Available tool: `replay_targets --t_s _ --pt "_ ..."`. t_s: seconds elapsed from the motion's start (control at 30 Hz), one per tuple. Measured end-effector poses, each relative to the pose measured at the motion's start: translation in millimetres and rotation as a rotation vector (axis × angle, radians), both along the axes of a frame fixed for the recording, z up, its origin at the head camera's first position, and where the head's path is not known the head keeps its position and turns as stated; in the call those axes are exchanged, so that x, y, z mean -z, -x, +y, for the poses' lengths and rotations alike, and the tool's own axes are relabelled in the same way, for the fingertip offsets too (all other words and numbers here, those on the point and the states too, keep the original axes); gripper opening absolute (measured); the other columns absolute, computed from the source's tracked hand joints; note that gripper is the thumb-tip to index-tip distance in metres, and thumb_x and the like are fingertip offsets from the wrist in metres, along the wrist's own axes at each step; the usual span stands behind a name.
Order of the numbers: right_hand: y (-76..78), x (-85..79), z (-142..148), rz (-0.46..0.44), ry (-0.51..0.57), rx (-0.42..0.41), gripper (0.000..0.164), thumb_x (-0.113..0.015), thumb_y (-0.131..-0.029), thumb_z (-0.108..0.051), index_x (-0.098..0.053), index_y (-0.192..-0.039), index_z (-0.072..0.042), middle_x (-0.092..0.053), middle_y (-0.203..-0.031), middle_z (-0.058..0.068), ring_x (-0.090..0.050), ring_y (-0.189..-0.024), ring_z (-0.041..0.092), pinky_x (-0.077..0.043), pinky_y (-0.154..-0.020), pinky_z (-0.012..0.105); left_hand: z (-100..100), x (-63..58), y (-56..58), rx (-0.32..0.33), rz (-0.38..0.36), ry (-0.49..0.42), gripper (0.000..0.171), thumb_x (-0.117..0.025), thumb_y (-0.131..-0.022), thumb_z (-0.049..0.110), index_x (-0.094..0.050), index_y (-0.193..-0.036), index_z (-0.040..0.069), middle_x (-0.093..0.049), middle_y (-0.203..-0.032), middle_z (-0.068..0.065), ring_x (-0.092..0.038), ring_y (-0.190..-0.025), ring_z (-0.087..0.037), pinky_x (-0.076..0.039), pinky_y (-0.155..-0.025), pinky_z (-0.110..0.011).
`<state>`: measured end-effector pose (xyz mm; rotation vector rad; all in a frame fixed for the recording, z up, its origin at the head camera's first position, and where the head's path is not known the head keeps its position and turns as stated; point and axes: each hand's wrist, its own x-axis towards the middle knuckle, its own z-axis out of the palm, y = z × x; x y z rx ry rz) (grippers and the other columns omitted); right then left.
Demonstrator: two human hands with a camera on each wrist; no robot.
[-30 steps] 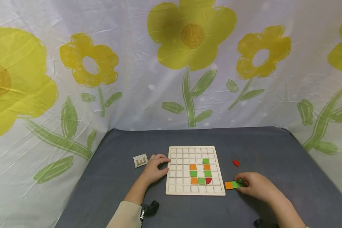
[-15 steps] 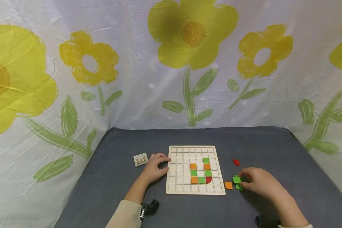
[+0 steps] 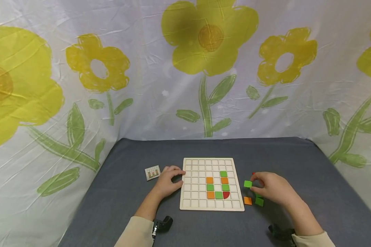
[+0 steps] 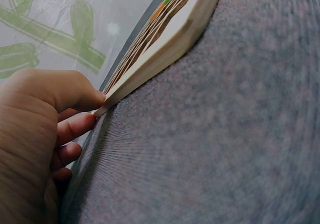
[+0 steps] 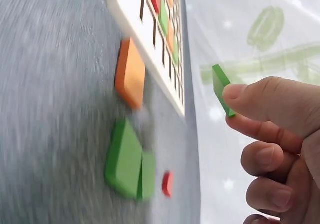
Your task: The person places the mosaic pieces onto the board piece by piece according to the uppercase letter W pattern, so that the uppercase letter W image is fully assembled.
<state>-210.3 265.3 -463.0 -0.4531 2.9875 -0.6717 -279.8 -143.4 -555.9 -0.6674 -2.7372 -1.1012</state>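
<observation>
A green tile (image 3: pixel 248 184) is held above the table (image 3: pixel 142 154), right of the gridded board (image 3: pixel 193 204), pinched by the right hand (image 3: pixel 273 188). That hand partly hides a red piece (image 5: pixel 168 184). Nearby lie an orange tile (image 3: pixel 247 200) and more green tiles (image 3: pixel 259 201). The left hand (image 3: pixel 168 182), fingers loosely curved, touches the board's left edge beside a small card (image 3: pixel 152 173).
</observation>
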Motion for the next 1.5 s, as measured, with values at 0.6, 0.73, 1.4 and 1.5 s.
replay_targets --t_s 0.6,0.73,1.4,1.5 --pt "14.3 8.6 -69 -0.009 0.117 -0.094 0.016 -0.080 -0.087 -0.023 -0.073 -0.101 -0.021 -0.039 -0.066 -0.007 -0.028 -0.055 0.007 -0.025 -0.053 0.027 0 -2.2 -1.3 0.005 -0.002 -0.010 0.033 -0.076 -0.090 0.014 -0.076 -0.123 0.013 -0.064 -0.122 -0.002 -0.051 -0.117 -0.027 -0.044 -0.099 -0.052" --pt "14.9 10.2 -83 0.020 0.105 -0.147 0.016 -0.082 -0.087 -0.025 -0.075 -0.101 -0.021 -0.045 -0.068 -0.009 -0.036 -0.058 0.006 -0.031 -0.055 0.027 0 -2.8 -1.1 0.001 0.001 -0.006 0.032 -0.075 -0.091 0.014 -0.075 -0.123 0.014 -0.064 -0.123 -0.002 -0.051 -0.118 -0.027 -0.044 -0.099 -0.052" --pt "18.9 20.4 -129 0.031 0.020 -0.239 0.018 -0.085 -0.082 -0.029 -0.076 -0.096 -0.021 -0.051 -0.068 -0.012 -0.045 -0.061 0.006 -0.040 -0.057 0.031 -1 -2.0 -0.3 0.010 0.017 -0.011 0.032 -0.076 -0.090 0.014 -0.076 -0.122 0.013 -0.064 -0.121 -0.002 -0.051 -0.116 -0.027 -0.044 -0.099 -0.053" --pt "18.1 21.3 -135 0.030 0.005 -0.255 0.016 -0.085 -0.082 -0.029 -0.076 -0.092 -0.021 -0.055 -0.070 -0.014 -0.047 -0.060 0.007 -0.042 -0.058 0.032 -1 -3.0 -0.8 0.010 0.009 -0.013 0.032 -0.076 -0.090 0.014 -0.076 -0.122 0.013 -0.064 -0.121 -0.002 -0.051 -0.117 -0.027 -0.044 -0.099 -0.053"
